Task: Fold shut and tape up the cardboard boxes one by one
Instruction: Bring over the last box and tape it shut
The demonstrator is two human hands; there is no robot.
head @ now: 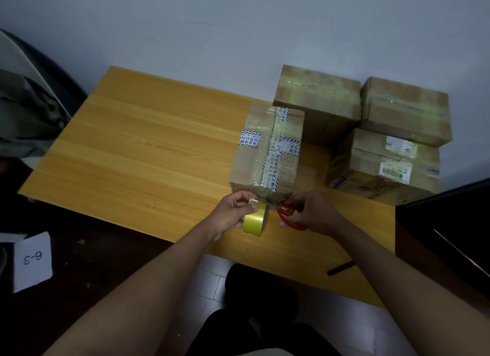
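Nearly done: box (266,150) at frame centre folded, taped along top. Left hand (233,214) grips tape roll (255,219) at near edge; right hand (309,212) holds red scissors (287,216), cutting strip. Three boxes (371,133) upper right look sealed.

a plain packing room: wooden table (138,149) against a bare wall (238,24), taped parcels (371,133) stacked.
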